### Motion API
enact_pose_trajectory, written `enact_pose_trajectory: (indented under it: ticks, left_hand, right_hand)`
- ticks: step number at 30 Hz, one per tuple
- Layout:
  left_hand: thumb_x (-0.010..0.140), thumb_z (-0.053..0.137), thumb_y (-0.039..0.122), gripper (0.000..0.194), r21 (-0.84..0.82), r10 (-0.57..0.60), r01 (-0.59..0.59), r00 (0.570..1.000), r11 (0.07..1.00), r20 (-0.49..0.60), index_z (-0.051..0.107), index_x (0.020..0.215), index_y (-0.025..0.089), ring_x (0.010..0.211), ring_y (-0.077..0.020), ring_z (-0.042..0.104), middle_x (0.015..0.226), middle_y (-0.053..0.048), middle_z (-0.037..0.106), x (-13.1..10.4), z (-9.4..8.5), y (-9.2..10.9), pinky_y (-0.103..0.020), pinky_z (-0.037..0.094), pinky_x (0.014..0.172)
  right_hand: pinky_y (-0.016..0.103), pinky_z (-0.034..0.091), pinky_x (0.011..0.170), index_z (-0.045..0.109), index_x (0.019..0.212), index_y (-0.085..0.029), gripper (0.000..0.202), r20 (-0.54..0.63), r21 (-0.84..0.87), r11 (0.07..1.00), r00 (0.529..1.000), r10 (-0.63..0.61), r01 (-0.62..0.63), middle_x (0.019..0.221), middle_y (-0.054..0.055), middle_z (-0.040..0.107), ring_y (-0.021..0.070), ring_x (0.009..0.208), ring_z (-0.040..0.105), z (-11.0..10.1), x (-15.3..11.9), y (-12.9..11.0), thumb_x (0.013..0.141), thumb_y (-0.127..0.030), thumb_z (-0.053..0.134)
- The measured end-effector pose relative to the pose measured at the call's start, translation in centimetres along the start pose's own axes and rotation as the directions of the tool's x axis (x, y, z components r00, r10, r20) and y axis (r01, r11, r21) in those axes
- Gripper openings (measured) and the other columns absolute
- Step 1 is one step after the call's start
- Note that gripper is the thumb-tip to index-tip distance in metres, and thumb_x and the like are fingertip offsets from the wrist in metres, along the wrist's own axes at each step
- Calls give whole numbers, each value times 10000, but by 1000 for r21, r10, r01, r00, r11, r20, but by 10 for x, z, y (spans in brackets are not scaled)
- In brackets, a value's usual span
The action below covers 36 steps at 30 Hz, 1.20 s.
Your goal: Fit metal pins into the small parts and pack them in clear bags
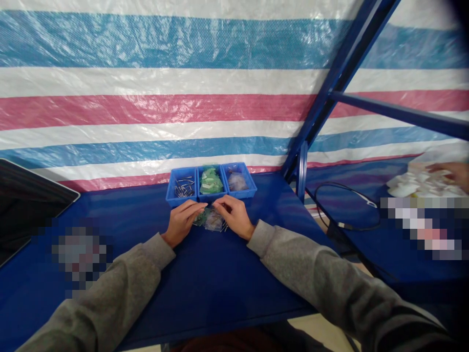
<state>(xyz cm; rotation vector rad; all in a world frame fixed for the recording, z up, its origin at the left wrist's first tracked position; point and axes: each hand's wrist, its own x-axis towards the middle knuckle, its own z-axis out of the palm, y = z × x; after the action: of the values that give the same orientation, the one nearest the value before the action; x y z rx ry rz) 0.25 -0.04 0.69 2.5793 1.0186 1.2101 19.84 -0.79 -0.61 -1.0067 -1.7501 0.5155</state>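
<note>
Single head-worn view, facing forward and down at hands.

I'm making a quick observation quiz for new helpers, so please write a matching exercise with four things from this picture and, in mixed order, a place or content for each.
1. Left bin
2. Middle bin
3. Black cable
4. Clear bag in front of the bins

A. Lies in a loop, right of the bins
B. Holds slim metal pieces
C. Between the left hand and right hand
D. Holds green packets

Pairs: 1-B, 2-D, 3-A, 4-C
</note>
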Motion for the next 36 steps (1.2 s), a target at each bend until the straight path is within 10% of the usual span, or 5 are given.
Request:
enact_pose_trajectory:
  ticks: [25, 36]
  left_hand:
    - [872, 506, 318, 210, 22, -89, 89, 996, 996, 13, 610, 1010, 198, 557, -88, 621, 745, 8, 683, -5, 6, -7, -187, 482, 609]
    - [853, 533, 309, 171, 34, -120, 123, 990, 992, -76, 652, 901, 196, 756, -141, 647, 856, -24, 693, 0, 3, 1, -245, 503, 731]
  right_hand:
    - [230, 407, 576, 654, 883, -189, 196, 170, 35, 996, 982, -82, 77, 779, 22, 590, 105, 583, 497, 3, -1, -1, 870, -333, 521]
    - [248, 394, 589, 636, 796, -173, 244, 7, 15, 1000, 1000, -7, 7, 705, 25, 575, 130, 616, 502, 0, 0, -2, 891, -329, 475]
